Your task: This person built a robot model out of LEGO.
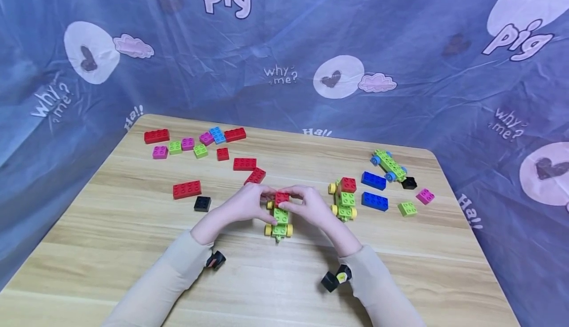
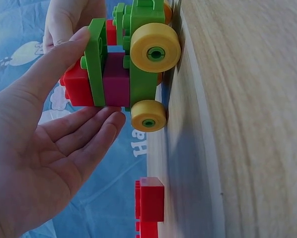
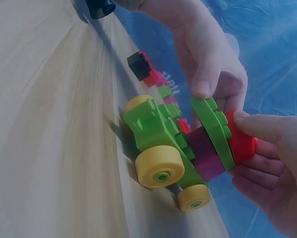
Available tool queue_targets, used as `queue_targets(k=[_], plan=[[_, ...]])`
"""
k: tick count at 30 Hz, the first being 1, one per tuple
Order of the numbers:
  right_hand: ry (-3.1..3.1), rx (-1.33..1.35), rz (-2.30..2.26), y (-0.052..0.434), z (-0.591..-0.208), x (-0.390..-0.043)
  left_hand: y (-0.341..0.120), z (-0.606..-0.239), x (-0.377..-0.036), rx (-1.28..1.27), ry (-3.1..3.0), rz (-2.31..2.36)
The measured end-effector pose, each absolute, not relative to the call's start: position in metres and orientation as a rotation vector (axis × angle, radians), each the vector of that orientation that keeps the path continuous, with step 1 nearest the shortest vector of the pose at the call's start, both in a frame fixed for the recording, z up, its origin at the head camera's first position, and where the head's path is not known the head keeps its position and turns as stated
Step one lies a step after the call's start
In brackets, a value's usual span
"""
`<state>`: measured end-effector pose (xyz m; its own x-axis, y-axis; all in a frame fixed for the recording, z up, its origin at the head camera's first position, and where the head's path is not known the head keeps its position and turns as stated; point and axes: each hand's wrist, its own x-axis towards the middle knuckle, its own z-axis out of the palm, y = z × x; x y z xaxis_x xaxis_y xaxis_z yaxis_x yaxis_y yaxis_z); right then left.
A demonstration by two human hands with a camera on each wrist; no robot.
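Note:
Both hands are at a toy car (image 1: 280,229) with a light-green base and yellow wheels (image 2: 156,47). Stacked on its base are a purple brick (image 3: 206,154), a longer green brick (image 3: 212,131) and a red brick (image 1: 281,198) on top. My left hand (image 1: 250,202) holds the car from the left, thumb at one end of the green brick and fingers at the far end. From the right, my right hand (image 1: 307,203) grips the red brick, its thumb (image 3: 260,124) against the side and its fingers curled behind.
Right of the hands stands a second car (image 1: 345,211) with a red brick. Beyond it lie blue bricks (image 1: 375,201), a blue-wheeled car base (image 1: 389,165) and small bricks. Several coloured bricks lie at the back left, with a red brick (image 1: 187,189) and a black brick (image 1: 202,204) nearer.

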<state>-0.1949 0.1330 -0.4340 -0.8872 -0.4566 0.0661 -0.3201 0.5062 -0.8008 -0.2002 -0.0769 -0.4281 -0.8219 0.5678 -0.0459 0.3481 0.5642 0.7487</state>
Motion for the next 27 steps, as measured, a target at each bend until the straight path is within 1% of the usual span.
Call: queue_targets(k=[27], plan=[[2.563, -0.558, -1.374, 0.1318, -0.4333, -0.1931, -0.0769, -0.4259, -0.1982, 0.776, 2.529, 1.096]])
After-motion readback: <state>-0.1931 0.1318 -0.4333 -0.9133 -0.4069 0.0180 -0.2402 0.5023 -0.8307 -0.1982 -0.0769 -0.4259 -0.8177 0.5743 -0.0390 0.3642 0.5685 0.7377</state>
